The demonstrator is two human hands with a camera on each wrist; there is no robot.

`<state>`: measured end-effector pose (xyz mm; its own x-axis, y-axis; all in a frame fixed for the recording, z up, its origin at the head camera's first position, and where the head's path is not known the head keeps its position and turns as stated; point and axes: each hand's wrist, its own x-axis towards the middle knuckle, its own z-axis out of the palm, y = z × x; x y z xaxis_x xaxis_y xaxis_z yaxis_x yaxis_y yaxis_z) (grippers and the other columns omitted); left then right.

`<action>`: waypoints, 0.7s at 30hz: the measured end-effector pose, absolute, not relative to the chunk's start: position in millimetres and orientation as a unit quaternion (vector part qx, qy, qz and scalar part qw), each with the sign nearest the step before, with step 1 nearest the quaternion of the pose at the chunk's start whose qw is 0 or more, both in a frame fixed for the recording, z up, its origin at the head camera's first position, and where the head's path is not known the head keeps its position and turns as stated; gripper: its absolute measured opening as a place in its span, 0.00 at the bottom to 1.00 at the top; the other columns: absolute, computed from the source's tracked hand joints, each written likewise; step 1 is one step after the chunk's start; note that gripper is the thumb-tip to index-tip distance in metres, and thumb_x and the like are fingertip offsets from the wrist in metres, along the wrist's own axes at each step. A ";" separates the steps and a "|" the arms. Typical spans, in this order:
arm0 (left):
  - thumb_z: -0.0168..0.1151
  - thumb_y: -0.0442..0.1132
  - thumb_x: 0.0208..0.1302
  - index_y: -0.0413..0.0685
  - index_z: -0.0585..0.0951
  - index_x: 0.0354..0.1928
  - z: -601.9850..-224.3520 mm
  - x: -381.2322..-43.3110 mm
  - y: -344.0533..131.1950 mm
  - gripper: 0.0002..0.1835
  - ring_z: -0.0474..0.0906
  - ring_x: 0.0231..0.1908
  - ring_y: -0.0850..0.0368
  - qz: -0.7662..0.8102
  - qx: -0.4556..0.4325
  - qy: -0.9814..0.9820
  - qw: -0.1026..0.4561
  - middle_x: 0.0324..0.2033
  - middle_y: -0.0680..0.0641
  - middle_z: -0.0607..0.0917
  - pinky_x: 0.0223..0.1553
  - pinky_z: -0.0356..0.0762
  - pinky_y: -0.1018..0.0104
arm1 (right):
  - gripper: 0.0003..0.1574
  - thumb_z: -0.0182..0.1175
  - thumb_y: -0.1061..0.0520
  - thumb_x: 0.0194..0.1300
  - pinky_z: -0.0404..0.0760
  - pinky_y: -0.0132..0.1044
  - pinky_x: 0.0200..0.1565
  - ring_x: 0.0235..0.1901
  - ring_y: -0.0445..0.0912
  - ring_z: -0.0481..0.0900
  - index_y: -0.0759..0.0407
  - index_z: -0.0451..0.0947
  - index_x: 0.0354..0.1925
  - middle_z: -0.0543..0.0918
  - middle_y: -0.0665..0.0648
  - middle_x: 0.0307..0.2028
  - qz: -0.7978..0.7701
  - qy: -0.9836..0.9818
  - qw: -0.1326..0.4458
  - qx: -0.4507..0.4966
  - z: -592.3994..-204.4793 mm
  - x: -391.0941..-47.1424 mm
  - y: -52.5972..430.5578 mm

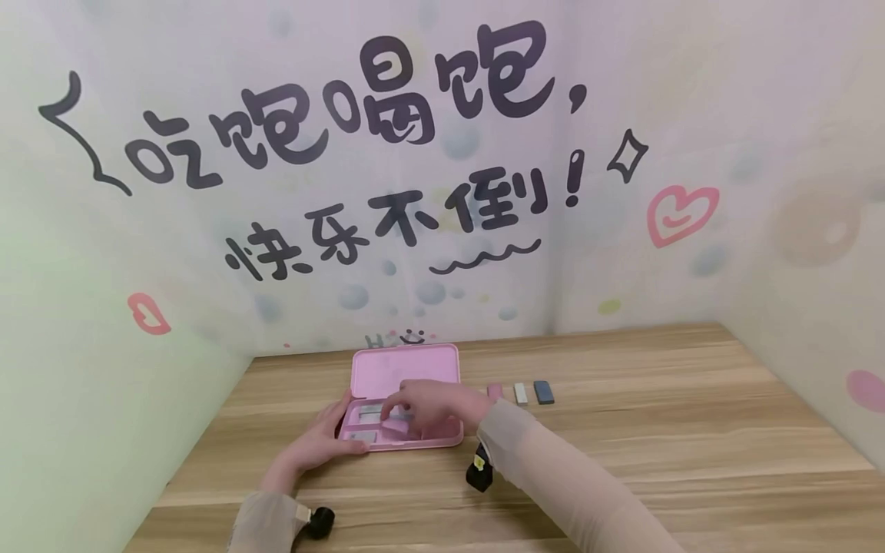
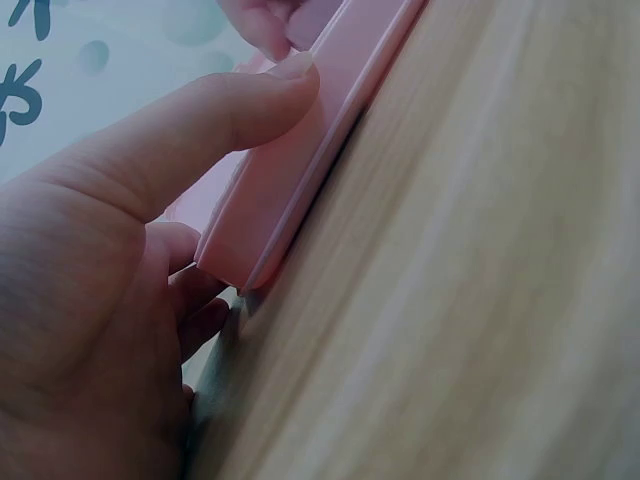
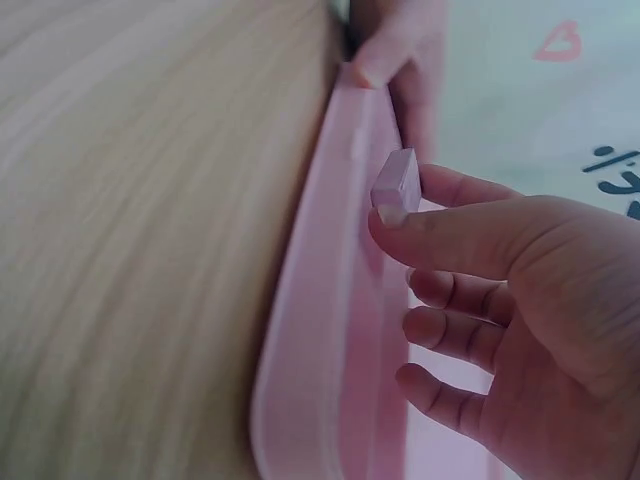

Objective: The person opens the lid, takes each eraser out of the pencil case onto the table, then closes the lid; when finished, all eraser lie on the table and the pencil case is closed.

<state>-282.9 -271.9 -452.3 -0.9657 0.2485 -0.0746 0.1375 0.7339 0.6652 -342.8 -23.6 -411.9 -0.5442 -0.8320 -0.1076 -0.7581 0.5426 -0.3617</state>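
An open pink pencil case (image 1: 432,443) lies on the table with its lid (image 1: 401,369) raised at the back. My left hand (image 1: 321,442) grips its left front corner, the thumb (image 2: 265,110) on the front wall and fingers round the left side. Over the compartments, my right hand (image 1: 432,403) pinches a small lavender block (image 3: 397,180), perhaps an eraser, between thumb and forefinger. The other right fingers are loosely bent. A pale grey piece (image 1: 362,436) sits in the front left compartment, and a whitish piece (image 1: 369,415) lies behind it.
Right of the case, a pink block (image 1: 494,392), a white block (image 1: 521,394) and a blue-grey block (image 1: 544,392) stand in a row on the wooden table (image 1: 657,430). A printed wall covering (image 1: 484,307) rises behind the table's back edge.
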 end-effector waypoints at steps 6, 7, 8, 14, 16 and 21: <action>0.73 0.56 0.51 0.42 0.44 0.76 -451.9 -281.8 -272.2 0.61 0.43 0.70 0.31 0.344 0.100 0.930 0.081 0.73 0.34 0.51 0.64 0.45 0.31 | 0.31 0.65 0.65 0.57 0.72 0.30 0.42 0.38 0.38 0.71 0.38 0.78 0.55 0.75 0.47 0.39 -0.168 0.864 0.127 -0.457 -405.4 -345.7 -17.1; 0.73 0.56 0.51 0.42 0.44 0.76 -451.9 -281.8 -272.3 0.61 0.43 0.70 0.31 0.344 0.099 0.930 0.081 0.73 0.34 0.51 0.64 0.45 0.31 | 0.31 0.64 0.65 0.57 0.72 0.30 0.41 0.38 0.38 0.71 0.39 0.78 0.56 0.76 0.47 0.38 -0.173 0.862 0.124 -0.460 -403.6 -345.7 -15.7; 0.73 0.56 0.51 0.42 0.44 0.76 -452.0 -281.8 -272.4 0.61 0.43 0.70 0.31 0.344 0.099 0.930 0.082 0.73 0.34 0.51 0.64 0.45 0.31 | 0.30 0.64 0.66 0.58 0.72 0.30 0.40 0.37 0.39 0.71 0.41 0.78 0.56 0.76 0.47 0.38 -0.180 0.860 0.122 -0.462 -401.3 -345.4 -14.0; 0.73 0.56 0.50 0.42 0.44 0.76 -453.0 -283.1 -272.0 0.62 0.43 0.71 0.32 0.346 0.101 0.930 0.078 0.73 0.34 0.51 0.64 0.44 0.32 | 0.29 0.67 0.65 0.57 0.74 0.30 0.38 0.35 0.39 0.74 0.43 0.77 0.55 0.77 0.45 0.35 -0.232 0.851 0.127 -0.454 -389.8 -342.5 -1.0; 0.73 0.56 0.50 0.42 0.44 0.76 -453.2 -283.4 -272.1 0.62 0.44 0.70 0.32 0.346 0.101 0.930 0.076 0.73 0.34 0.51 0.64 0.44 0.32 | 0.29 0.68 0.64 0.57 0.75 0.30 0.39 0.35 0.39 0.75 0.44 0.77 0.55 0.78 0.44 0.34 -0.245 0.849 0.128 -0.449 -389.0 -342.1 3.4; 0.73 0.56 0.50 0.42 0.44 0.76 -453.0 -282.4 -272.9 0.62 0.43 0.70 0.31 0.347 0.098 0.929 0.079 0.73 0.33 0.51 0.64 0.44 0.32 | 0.28 0.67 0.63 0.59 0.76 0.31 0.40 0.36 0.39 0.76 0.48 0.75 0.57 0.79 0.45 0.35 -0.268 0.850 0.136 -0.433 -390.1 -341.4 14.7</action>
